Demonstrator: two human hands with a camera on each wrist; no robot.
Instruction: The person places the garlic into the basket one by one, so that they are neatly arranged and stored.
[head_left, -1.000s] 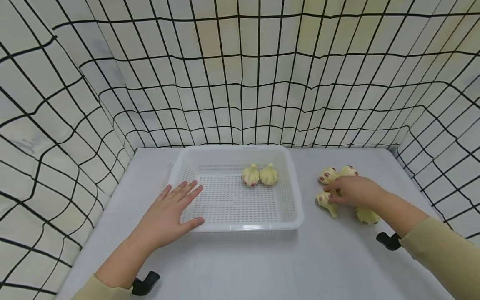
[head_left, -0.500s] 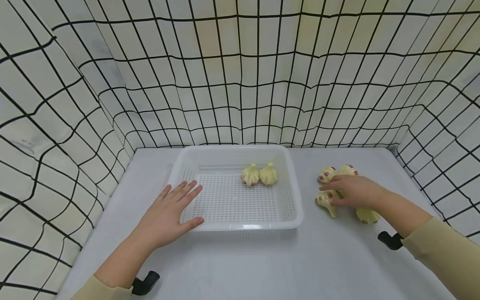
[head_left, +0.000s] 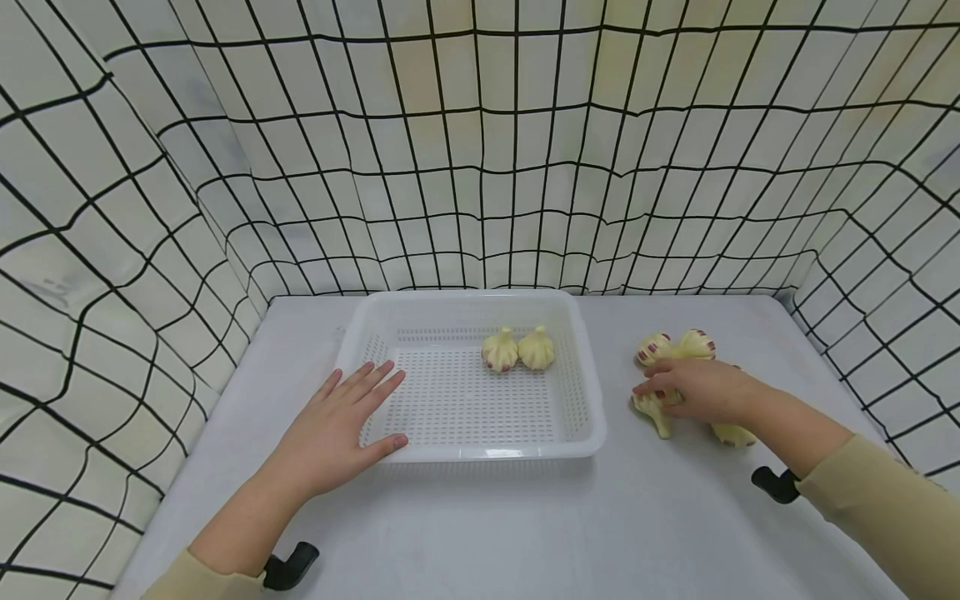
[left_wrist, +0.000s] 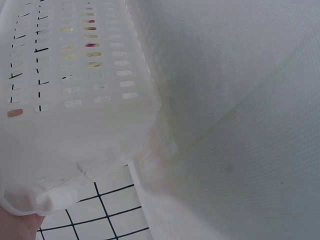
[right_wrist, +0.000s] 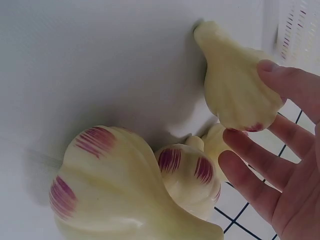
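Note:
My right hand point(head_left: 705, 390) reaches over a cream garlic bulb point(right_wrist: 235, 80) with purple marks. In the right wrist view the thumb point(right_wrist: 287, 82) lies on one side of it and the fingers curl round its lower side, so I pinch it. Two more garlic bulbs point(head_left: 677, 343) lie just beyond this hand, and another garlic bulb point(head_left: 733, 435) is partly under the wrist. My left hand point(head_left: 330, 433) rests with fingers spread on the left rim of a white perforated basket point(head_left: 487, 452). Two garlic bulbs point(head_left: 517, 350) sit side by side in the basket.
Black netting point(head_left: 480, 175) over white walls surrounds the back and both sides of the white table point(head_left: 495, 533). A large garlic bulb point(right_wrist: 110, 185) is close to the right wrist camera. The basket's slotted wall point(left_wrist: 60, 60) fills the left wrist view's upper left.
My right hand has shifted slightly toward me, down onto the nearer left garlic bulb, and its fingers now come round it. The left hand and the basket stay put.

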